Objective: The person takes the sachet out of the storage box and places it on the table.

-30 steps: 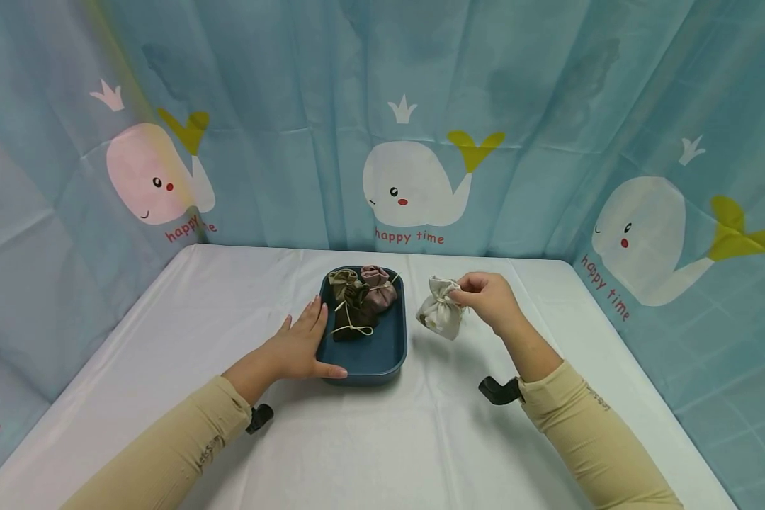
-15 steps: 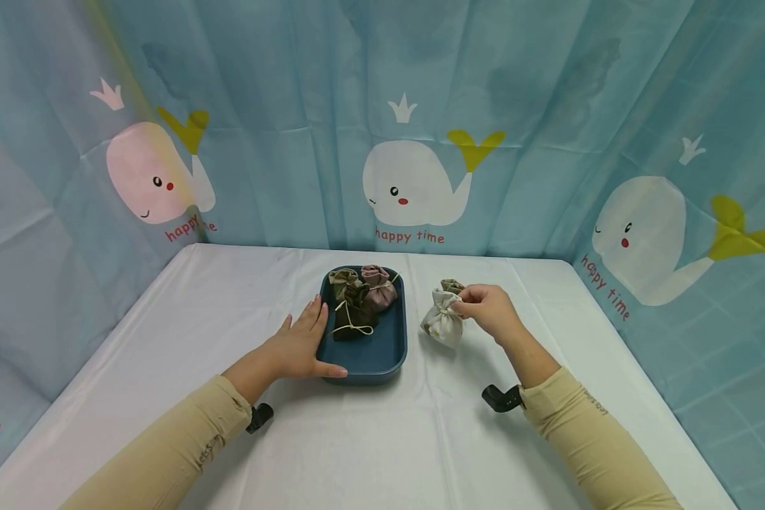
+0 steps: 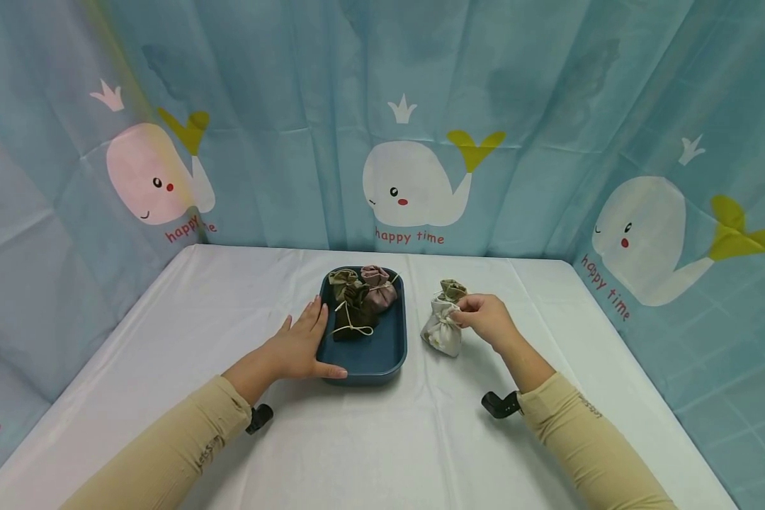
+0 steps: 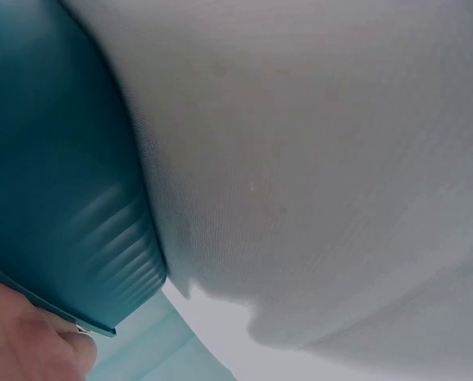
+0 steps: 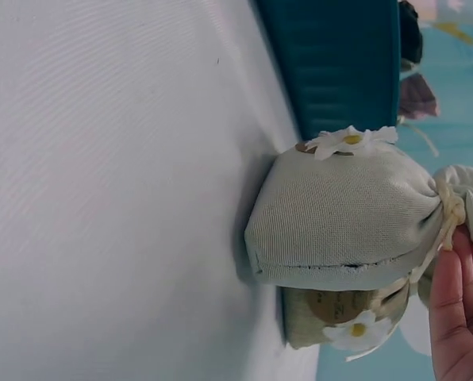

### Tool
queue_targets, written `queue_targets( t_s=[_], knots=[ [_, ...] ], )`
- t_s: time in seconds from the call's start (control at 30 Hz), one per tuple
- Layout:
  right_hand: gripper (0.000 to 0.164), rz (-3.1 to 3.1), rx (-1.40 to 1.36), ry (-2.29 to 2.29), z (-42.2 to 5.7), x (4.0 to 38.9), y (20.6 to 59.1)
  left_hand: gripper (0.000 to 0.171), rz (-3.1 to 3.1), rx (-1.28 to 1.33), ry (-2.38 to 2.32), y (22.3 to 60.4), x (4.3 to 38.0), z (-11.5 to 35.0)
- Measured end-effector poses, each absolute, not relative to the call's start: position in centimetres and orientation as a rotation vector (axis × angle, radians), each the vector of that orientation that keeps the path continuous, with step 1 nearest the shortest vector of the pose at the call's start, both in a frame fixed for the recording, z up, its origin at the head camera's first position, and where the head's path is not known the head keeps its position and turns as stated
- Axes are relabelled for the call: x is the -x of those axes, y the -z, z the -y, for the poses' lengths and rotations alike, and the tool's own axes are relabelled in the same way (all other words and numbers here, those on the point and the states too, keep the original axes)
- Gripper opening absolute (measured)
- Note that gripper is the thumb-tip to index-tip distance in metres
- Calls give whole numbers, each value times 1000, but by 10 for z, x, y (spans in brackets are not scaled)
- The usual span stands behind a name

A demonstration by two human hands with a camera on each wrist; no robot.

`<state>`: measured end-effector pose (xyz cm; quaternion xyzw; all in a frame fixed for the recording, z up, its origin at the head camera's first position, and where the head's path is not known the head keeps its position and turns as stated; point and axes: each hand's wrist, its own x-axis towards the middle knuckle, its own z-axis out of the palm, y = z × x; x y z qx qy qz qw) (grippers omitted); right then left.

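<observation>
My right hand pinches the tied neck of a white drawstring pouch, which stands upright right at the tabletop. In the right wrist view daisy trim shows on the white pouch. Close behind it is an olive pouch, also with a daisy. My left hand lies with spread, straight fingers along the left rim of a dark blue tray. Inside the tray sit a dark brown pouch, a mauve pouch and an olive-brown pouch.
A white cloth covers the table. Blue curtains printed with whales rise along its back and sides. A black wrist mount sticks out below my right forearm, and another black mount by the left.
My right hand has lowered the white pouch toward the table and slightly nearer to me, and the olive pouch behind it has come into view. My left hand and the tray stay still.
</observation>
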<state>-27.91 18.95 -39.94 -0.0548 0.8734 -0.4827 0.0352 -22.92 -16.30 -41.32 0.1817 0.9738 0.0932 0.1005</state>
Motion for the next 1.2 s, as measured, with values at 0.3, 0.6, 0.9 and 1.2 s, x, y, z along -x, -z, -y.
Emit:
queue_targets(
  t_s=[0.3,0.6,0.9,1.2],
  knots=[
    [11,-2713,164,1432,-192,277,400,128,-2884,-546,-280,413,229,164],
    [15,-2686,175,1431,-196,280,405,128,-2880,-551,-292,413,228,164],
    [31,-2693,169,1433,-200,281,402,129,-2885,-549,-292,415,229,164],
    [39,-2682,200,1461,-202,279,395,130,-2881,-543,-286,413,229,163]
  ],
)
